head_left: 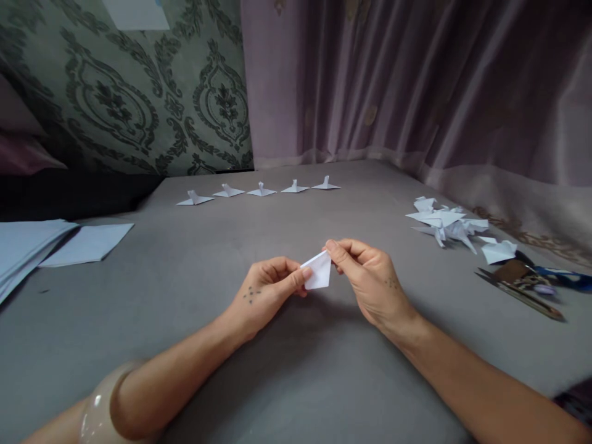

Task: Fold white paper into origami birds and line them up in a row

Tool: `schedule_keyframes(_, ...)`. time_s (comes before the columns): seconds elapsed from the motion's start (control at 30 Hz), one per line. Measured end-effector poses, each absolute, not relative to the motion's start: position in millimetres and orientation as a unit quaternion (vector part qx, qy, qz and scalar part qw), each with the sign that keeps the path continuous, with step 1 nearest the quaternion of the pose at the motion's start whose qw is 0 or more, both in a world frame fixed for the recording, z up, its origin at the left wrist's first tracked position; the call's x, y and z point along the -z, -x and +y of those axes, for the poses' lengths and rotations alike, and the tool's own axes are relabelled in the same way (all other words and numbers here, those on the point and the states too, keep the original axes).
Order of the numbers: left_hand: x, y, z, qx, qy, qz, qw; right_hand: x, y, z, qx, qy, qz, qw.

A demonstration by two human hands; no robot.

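A small folded piece of white paper [319,271] is held up between my two hands, above the grey surface. My left hand [272,280] pinches its left side, thumb on top and fingers behind. At its upper right corner, my right hand [365,271] grips the paper between thumb and index finger. The paper has a straight slanting top edge and narrows to corners; its finer folds are too small to tell. Beyond the hands stands a row of several folded white paper figures [261,190] with flat pointed wings.
Folded paper pieces lie in a pile [446,222] at the right. Near it are scissors with blue handles [562,277] and a thin pointed tool [522,296]. White paper sheets [32,246] lie at the left. A purple curtain [333,80] and patterned wall [176,92] border the back.
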State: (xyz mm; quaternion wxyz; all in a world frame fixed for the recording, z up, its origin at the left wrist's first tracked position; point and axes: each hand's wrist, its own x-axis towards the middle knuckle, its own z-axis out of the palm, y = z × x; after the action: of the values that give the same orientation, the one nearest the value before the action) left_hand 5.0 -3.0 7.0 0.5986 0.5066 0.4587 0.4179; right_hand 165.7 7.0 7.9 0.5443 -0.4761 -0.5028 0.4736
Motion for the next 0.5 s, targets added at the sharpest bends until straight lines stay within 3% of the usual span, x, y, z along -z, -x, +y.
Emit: schedule_keyframes(0.5,12.4,4.7,8.2,-0.446,-0.411,0.375,0.701,-10.7,-160.4,4.3,-0.586,0.396,-0.536,0.461)
